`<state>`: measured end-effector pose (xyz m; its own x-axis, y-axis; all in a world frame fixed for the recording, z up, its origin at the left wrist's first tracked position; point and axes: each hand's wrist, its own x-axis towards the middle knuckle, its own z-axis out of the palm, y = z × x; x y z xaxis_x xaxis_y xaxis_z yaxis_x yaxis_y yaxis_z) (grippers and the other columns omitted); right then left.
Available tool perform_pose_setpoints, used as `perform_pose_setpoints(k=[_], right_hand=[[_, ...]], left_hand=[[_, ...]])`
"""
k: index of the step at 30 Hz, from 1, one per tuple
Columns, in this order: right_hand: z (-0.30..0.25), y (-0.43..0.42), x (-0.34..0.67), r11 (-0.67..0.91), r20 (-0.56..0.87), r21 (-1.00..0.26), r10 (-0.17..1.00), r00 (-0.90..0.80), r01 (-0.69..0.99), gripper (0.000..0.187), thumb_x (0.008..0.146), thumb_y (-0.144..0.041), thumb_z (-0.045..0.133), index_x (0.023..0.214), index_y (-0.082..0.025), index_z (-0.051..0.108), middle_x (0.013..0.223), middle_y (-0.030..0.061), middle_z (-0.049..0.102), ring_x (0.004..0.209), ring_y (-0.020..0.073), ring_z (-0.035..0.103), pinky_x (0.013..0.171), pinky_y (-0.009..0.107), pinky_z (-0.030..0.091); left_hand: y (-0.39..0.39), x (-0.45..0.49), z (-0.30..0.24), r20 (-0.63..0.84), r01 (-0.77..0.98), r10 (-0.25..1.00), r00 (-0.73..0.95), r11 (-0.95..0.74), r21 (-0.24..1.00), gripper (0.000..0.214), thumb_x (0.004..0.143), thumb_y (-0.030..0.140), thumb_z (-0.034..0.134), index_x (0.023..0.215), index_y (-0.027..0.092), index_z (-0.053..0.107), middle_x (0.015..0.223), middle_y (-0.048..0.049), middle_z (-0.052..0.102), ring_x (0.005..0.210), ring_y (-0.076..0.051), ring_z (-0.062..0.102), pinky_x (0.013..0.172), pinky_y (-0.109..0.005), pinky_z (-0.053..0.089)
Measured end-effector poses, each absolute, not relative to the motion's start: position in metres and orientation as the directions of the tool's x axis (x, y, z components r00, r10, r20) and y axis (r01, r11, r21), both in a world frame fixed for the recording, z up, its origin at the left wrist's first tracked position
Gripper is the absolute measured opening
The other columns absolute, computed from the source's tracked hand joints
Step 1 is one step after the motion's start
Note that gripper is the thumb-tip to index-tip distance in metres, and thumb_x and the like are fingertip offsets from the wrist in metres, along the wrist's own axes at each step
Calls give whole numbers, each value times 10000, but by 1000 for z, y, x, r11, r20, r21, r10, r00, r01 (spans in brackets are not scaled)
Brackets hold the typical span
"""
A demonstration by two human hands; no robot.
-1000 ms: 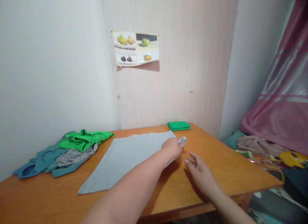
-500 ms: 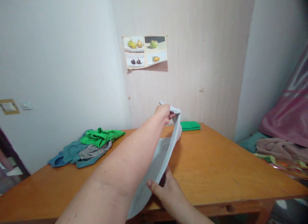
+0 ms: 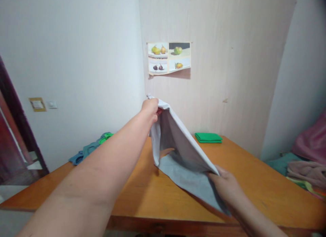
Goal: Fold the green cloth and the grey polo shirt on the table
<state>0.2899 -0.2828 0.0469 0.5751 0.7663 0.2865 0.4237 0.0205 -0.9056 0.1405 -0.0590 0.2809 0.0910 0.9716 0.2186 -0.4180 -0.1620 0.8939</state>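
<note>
A light grey cloth [image 3: 183, 152] hangs stretched between my two hands above the wooden table [image 3: 254, 182]. My left hand [image 3: 150, 108] is raised and pinches one corner of the grey cloth high up. My right hand [image 3: 225, 184] is low near the table's front and grips the opposite corner. The cloth's lower part rests on the tabletop.
A folded green cloth [image 3: 208, 137] lies at the table's back by the wall. A heap of blue and green clothes [image 3: 90, 149] sits at the back left, partly hidden by my left arm. Fruit pictures [image 3: 169, 57] hang on the wall. Pink and beige fabrics [image 3: 305, 162] lie at right.
The grey cloth lay flat on the table; my left hand lifted its corner high and to the left, and my right hand took the other corner. The view shifted left.
</note>
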Motion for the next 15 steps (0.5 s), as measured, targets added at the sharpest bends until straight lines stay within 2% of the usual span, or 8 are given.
perform_pose_setpoints(k=[4, 6, 10, 13, 15], right_hand=[[98, -302, 326, -76, 302, -867, 705, 641, 492, 310, 720, -371, 587, 944, -190, 701, 671, -3, 676, 628, 182, 577, 548, 248, 423], [125, -309, 333, -66, 279, -887, 712, 645, 456, 384, 723, -419, 618, 1032, -199, 680, 714, -4, 696, 614, 177, 580, 534, 244, 431], [168, -311, 339, -39, 315, -877, 706, 635, 479, 468, 662, -448, 692, 1063, -208, 670, 687, -1, 686, 579, 176, 580, 497, 242, 432], [181, -292, 349, -35, 302, -865, 762, 573, 501, 452, 682, -419, 686, 1071, -190, 663, 671, 5, 681, 556, 167, 573, 486, 236, 417], [180, -269, 361, -43, 313, -824, 797, 517, 565, 374, 728, -374, 649, 1042, -171, 668, 686, 11, 687, 581, 152, 572, 511, 224, 408]], left_hand=[[-51, 98, 282, 307, -323, 952, -9, -293, 900, 63, 757, 138, 615, 777, 187, 580, 724, -27, 603, 665, -182, 606, 628, -283, 478], [-48, 78, 282, 340, -282, 940, -30, -335, 899, 48, 760, 176, 627, 781, 188, 586, 716, -26, 604, 659, -184, 602, 634, -288, 472], [-43, 44, 280, 373, -251, 927, -21, -366, 896, 118, 746, 254, 673, 804, 192, 591, 719, -30, 626, 678, -203, 620, 660, -313, 485], [-33, 30, 273, 343, -245, 939, -19, -337, 909, 184, 718, 295, 718, 802, 196, 588, 683, -41, 635, 690, -230, 630, 641, -325, 500], [-23, 28, 264, 262, -233, 965, -11, -258, 938, 188, 708, 297, 727, 783, 204, 582, 656, -39, 632, 676, -234, 627, 632, -333, 503]])
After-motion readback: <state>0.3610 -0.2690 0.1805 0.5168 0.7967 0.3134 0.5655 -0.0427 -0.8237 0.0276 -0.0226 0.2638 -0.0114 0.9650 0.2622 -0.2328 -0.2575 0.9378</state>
